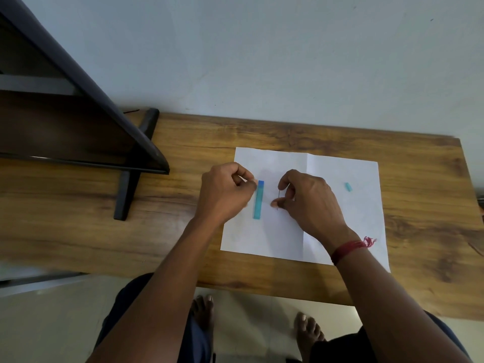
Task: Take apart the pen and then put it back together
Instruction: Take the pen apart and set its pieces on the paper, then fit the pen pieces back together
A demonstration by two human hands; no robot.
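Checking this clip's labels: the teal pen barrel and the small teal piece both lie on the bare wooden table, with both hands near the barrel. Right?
Not quite. The head view shows the teal pen barrel and the small teal piece lying on a white paper sheet, not bare wood. Both hands are near the barrel.

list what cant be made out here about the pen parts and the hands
All in the head view:
- Left hand: its curled fingers hide whatever it pinches beside the teal barrel; grip on the barrel unclear.
- Right hand: a thin dark piece, too small to identify, shows between its fingers.
- Small teal piece on the paper: too small to tell which part it is.
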